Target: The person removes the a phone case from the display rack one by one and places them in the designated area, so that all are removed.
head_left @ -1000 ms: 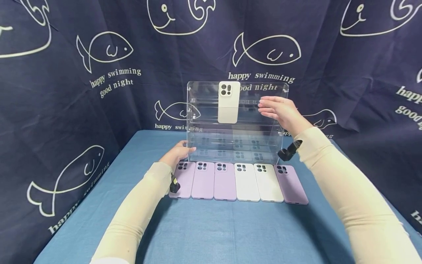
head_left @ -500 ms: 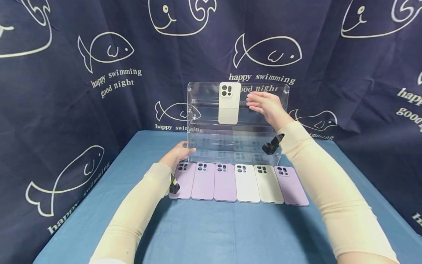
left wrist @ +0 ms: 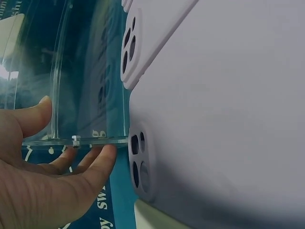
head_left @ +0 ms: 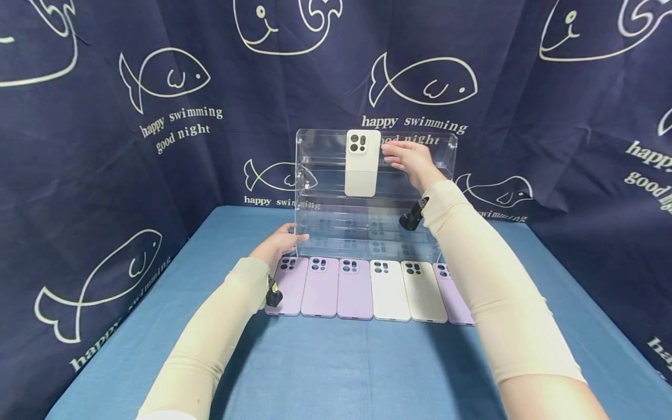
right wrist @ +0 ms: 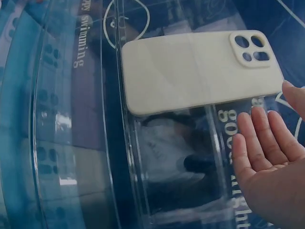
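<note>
A clear acrylic display rack (head_left: 321,144) with several tiers stands on the table. My left hand (head_left: 275,244) grips its left side panel, thumb on the inner face and fingers outside, as the left wrist view shows. High on the rack, a cream phone case (head_left: 362,166) leans upright with its camera cutouts at the top. Beside that case's right edge is my right hand (head_left: 415,162), empty, fingers extended. In the right wrist view its fingertips come close to the long edge of the case, with the thumb near the camera end.
In front of the rack lies a row of phone cases: purple ones at left (head_left: 319,291), a white one (head_left: 389,291), a cream one (head_left: 425,294) and a purple one (head_left: 454,300) partly behind the right sleeve. A dark fish-print curtain (head_left: 294,105) hangs behind the blue table (head_left: 336,367).
My right hand has moved left across the rack, from near its right side to the edge of the cream case. The left hand has kept its hold on the side panel.
</note>
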Demonstrator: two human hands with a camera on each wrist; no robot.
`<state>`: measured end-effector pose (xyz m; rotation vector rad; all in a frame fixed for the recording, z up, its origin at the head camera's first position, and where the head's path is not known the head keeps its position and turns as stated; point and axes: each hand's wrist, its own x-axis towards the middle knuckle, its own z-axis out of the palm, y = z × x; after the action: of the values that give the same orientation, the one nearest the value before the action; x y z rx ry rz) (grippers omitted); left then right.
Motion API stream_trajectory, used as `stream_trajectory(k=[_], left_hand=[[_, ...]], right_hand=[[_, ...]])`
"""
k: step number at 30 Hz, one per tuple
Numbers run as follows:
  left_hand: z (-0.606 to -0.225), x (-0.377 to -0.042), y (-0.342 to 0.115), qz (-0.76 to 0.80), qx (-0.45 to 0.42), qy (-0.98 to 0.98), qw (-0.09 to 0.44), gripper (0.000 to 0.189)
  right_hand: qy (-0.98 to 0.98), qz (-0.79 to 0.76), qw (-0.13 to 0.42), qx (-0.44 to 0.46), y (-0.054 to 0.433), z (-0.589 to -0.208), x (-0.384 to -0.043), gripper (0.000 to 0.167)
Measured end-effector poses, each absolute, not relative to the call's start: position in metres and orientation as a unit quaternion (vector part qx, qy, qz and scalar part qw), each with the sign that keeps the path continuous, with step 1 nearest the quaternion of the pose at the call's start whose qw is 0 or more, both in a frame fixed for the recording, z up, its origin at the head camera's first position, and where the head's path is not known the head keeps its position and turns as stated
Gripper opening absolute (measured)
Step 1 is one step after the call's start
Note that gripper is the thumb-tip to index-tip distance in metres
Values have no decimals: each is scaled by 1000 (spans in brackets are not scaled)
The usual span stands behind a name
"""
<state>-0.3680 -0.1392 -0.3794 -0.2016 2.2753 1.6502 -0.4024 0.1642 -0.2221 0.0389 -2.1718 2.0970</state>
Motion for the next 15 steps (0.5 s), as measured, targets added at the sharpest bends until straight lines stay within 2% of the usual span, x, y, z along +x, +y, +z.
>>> stream_trajectory(k=[6, 15], left_hand=[[-383, -367, -140, 593, -71, 787, 154, 72], [-383, -369, -142, 592, -75, 787, 155, 71]], right_hand=[[-749, 659, 69, -22, 156, -227, -413, 37], [-809, 584, 70, -13, 149, -229, -408, 38]])
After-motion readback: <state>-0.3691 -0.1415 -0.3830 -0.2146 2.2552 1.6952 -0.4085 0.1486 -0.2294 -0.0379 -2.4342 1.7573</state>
